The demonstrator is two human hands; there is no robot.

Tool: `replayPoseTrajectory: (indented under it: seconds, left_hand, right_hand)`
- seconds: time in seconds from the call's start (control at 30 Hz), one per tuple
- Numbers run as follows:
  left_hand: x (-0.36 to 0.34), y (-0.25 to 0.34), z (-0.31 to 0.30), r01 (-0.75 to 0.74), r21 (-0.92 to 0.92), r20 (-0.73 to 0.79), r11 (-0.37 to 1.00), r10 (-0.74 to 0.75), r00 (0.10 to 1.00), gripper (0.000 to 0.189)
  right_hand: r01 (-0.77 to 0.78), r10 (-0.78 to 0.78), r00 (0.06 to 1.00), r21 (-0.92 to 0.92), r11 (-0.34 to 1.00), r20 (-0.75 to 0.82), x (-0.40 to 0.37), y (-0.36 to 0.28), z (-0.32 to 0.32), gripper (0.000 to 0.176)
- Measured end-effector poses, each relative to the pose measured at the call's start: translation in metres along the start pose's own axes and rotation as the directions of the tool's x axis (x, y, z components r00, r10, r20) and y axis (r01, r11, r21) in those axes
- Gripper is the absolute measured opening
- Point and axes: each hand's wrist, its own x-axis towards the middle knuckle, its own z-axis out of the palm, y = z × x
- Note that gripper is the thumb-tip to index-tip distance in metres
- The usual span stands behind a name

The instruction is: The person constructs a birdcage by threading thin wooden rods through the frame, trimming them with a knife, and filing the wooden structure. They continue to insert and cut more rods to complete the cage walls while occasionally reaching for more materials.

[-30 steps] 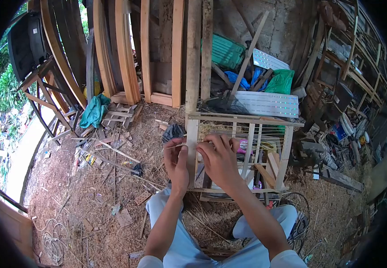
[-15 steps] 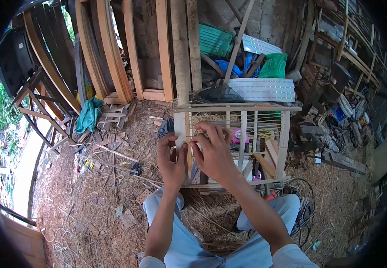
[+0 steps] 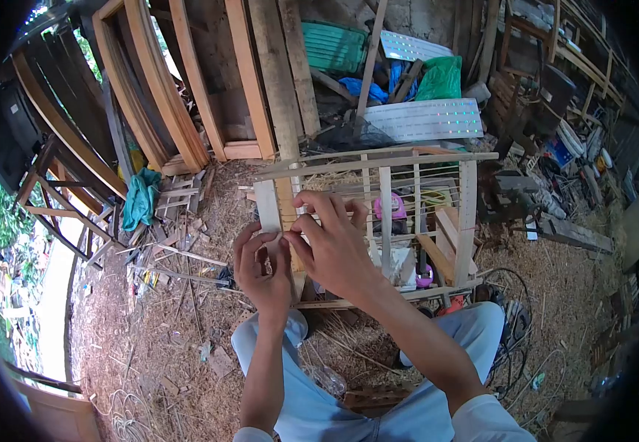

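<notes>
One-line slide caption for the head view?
A person's left hand and right hand meet at the corner post of a slatted wooden cage frame on a straw-littered workshop floor.

Pale tan wooden frame [image 3: 468, 214] is standing out against straw-yellow ground [image 3: 164, 317]. A teal cloth [image 3: 140, 197] is lying near the ground's left edge. A white sheet [image 3: 422, 119] is showing dotted rows, a pink object [image 3: 393, 208] is glowing inside the frame, and light blue trousers [image 3: 312, 398] are filling the foreground.

Bare forearms reach forward. Left hand [image 3: 264, 271] and right hand [image 3: 336, 247] side by side, fingertips meeting, thumbs and forefingers pinched, remaining fingers loosely curled.
</notes>
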Motion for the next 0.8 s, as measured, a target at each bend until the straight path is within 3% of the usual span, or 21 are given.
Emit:
replayPoseTrajectory:
  seconds: [0.13, 0.4, 0.6, 0.8]
  left_hand:
    - [-0.003, -0.003, 0.005, -0.077, 0.016, 0.003, 0.997, 0.077, 0.997, 0.021]
    - [-0.004, -0.006, 0.009, 0.010, -0.110, -0.003, 0.994, -0.011, 1.000, 0.032]
    - [-0.003, -0.005, 0.006, -0.003, 0.000, 0.021, 1.000, 0.003, 1.000, 0.033]
    - [-0.003, -0.003, 0.007, 0.053, -0.097, 0.013, 0.994, -0.052, 0.999, 0.032]
  right_hand:
    - [-0.006, 0.005, 1.000, -0.032, 0.999, -0.001, -0.001, 0.004, 0.000, 0.015]
    - [0.002, -0.003, 1.000, -0.055, 0.998, -0.004, 0.000, 0.003, -0.005, 0.018]
    - [0.010, -0.012, 1.000, -0.059, 0.998, -0.029, 0.001, 0.002, -0.009, 0.016]
    - [0.021, -0.025, 0.999, -0.104, 0.994, -0.036, 0.000, 0.007, -0.010, 0.015]
